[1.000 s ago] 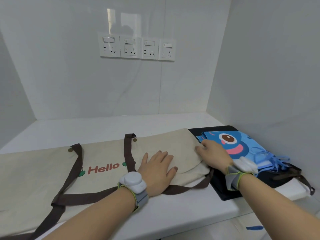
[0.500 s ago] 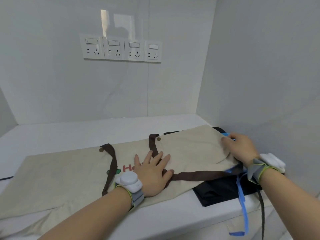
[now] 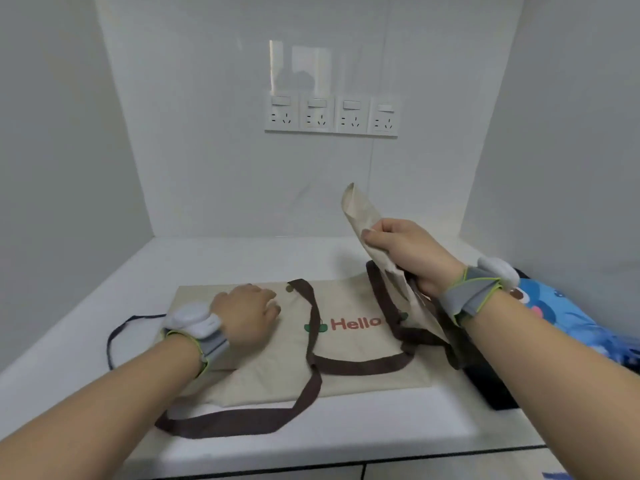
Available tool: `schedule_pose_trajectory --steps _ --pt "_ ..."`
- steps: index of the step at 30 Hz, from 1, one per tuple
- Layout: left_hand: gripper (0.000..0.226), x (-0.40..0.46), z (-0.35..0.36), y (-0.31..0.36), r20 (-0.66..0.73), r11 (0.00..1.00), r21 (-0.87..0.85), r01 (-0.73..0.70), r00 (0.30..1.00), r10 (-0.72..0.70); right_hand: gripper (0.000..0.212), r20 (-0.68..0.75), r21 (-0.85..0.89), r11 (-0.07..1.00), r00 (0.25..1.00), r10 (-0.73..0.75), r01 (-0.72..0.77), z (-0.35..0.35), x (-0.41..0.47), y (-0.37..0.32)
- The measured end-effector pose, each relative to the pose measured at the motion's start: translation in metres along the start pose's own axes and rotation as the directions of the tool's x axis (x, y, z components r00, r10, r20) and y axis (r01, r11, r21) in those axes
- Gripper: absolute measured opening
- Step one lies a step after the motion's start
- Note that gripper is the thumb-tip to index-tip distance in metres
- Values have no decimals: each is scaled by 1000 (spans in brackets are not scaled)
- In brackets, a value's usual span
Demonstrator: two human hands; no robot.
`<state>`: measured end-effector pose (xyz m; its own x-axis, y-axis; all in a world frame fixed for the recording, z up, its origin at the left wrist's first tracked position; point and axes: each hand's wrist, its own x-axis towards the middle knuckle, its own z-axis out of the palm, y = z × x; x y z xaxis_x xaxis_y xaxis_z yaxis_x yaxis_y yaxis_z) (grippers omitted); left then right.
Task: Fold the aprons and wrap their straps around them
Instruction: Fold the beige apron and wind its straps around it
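A beige apron [image 3: 349, 355] with a red "Hello" print lies spread on the white counter [image 3: 381, 434]. Its brown straps [image 3: 304, 386] loop across the cloth and over its front edge. My right hand [image 3: 408, 251] grips the apron's right edge and holds it lifted, the cloth standing up above the fingers. My left hand [image 3: 247, 315] rests on the apron's left part with its fingers curled over the cloth; whether they pinch it I cannot tell.
A blue cartoon-print apron [image 3: 568, 320] lies on dark cloth [image 3: 491, 386] at the right, beside the side wall. A thin dark strap [image 3: 116, 337] curls on the counter at the left. Wall sockets [image 3: 330, 116] sit on the back wall.
My right hand has lifted the apron's right edge off the pile and swung it up and left. My left hand has slid to the apron's left part. The camera turned left.
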<state>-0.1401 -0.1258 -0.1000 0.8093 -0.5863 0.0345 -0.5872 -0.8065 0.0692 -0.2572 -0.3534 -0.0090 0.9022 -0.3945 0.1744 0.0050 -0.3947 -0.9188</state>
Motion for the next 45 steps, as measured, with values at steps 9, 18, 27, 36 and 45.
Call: schedule_pose_trajectory --steps 9,18,27,36,45 --pt "29 -77 34 -162 -147 956 -293 35 986 -82 18 195 -146 986 979 -55 85 183 -9 -9" --pt "45 -77 30 -179 -58 804 -586 103 984 -168 20 321 -334 922 944 -82 194 298 -32 -7" --pt "45 -81 27 -181 -115 737 -674 55 977 -177 38 455 -432 836 882 -123 339 306 -50 -4" --pt "40 -27 12 -137 -189 931 -309 -193 972 139 55 235 -844 481 970 -64 236 178 -40 77" --pt "52 32 40 -98 96 981 -18 -195 976 196 46 489 -747 577 862 138 331 138 13 93"
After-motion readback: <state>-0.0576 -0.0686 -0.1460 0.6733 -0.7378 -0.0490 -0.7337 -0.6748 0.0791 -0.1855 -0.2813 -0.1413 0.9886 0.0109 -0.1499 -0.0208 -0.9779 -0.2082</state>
